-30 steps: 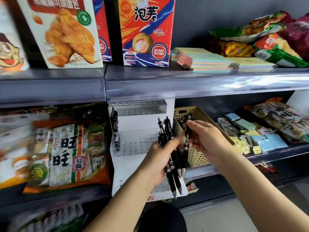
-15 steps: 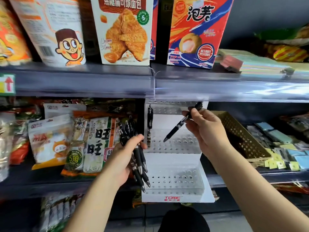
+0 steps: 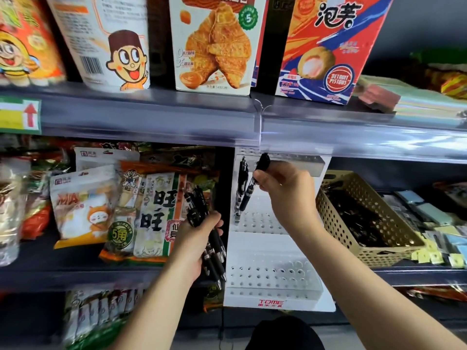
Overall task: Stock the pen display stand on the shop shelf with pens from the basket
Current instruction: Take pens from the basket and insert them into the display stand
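Upper shelf rail (image 3: 151,120), grey, runs the full width. It carries a cartoon-face carton (image 3: 111,46), a croissant carton (image 3: 214,46) and a red puff carton (image 3: 326,46). The lower shelf (image 3: 63,276) holds snack bags (image 3: 83,205) packed at the left, some blurred.

The left hand (image 3: 194,246) is wrapped round a bundle of black pens (image 3: 195,205), tips down, in front of the bags and just beside the left edge of the pen display stand (image 3: 273,276). This white, perforated, stepped stand is on the lower shelf. One standing pen (image 3: 243,170) is upright at its upper left.

The right hand (image 3: 288,195) pinches a single pen (image 3: 249,192), tip down and tilted, just beside the standing pen. This hand hides part of the stand's middle tier.

The hands are apart.

The tan basket (image 3: 336,223) sits right of the stand, with dark pens inside. Small stationery packs (image 3: 429,246) lie beyond.
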The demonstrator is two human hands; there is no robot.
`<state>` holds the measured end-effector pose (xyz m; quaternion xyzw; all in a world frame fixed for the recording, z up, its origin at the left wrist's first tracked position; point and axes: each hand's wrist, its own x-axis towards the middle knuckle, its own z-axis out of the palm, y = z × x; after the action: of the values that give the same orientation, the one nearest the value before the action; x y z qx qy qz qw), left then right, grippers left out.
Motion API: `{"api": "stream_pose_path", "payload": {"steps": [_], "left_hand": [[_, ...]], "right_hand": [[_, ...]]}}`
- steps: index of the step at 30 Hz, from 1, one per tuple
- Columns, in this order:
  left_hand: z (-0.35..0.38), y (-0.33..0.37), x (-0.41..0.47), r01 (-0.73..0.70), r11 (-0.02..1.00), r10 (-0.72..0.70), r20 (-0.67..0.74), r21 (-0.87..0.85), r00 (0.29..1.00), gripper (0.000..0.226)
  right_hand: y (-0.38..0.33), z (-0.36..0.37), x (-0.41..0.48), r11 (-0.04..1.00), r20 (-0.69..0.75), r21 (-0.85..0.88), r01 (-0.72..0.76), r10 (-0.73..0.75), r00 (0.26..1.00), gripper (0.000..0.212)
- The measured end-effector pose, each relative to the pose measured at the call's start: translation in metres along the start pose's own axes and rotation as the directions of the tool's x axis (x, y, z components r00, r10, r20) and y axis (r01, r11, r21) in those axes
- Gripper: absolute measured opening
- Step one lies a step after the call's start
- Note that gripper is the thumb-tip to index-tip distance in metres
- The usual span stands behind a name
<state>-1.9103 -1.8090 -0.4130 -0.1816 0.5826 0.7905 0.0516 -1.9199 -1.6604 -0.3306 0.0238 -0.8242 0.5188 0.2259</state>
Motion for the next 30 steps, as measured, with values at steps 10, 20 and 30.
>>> {"api": "stream_pose_path", "payload": {"steps": [10, 20, 30], "left_hand": [[0.005, -0.004, 0.005, 0.044, 0.998, -0.047, 0.056, 0.046, 0.997, 0.014], [0.006, -0.006, 0.006, 0.073, 0.994, -0.078, 0.06, 0.087, 0.995, 0.017], [-0.001, 0.011, -0.008, 0.049, 0.995, -0.053, 0.039, 0.092, 0.998, 0.029]], "right_hand": [[0.009, 0.015, 0.002, 0.987, 0.063, -0.162, 0.012, -0.002, 0.998, 0.02], [0.015, 0.017, -0.002, 0.974, 0.141, -0.221, -0.049, 0.082, 0.987, 0.019], [0.016, 0.004, -0.011, 0.972, 0.024, -0.216, -0.096, 0.104, 0.994, 0.024]]}}
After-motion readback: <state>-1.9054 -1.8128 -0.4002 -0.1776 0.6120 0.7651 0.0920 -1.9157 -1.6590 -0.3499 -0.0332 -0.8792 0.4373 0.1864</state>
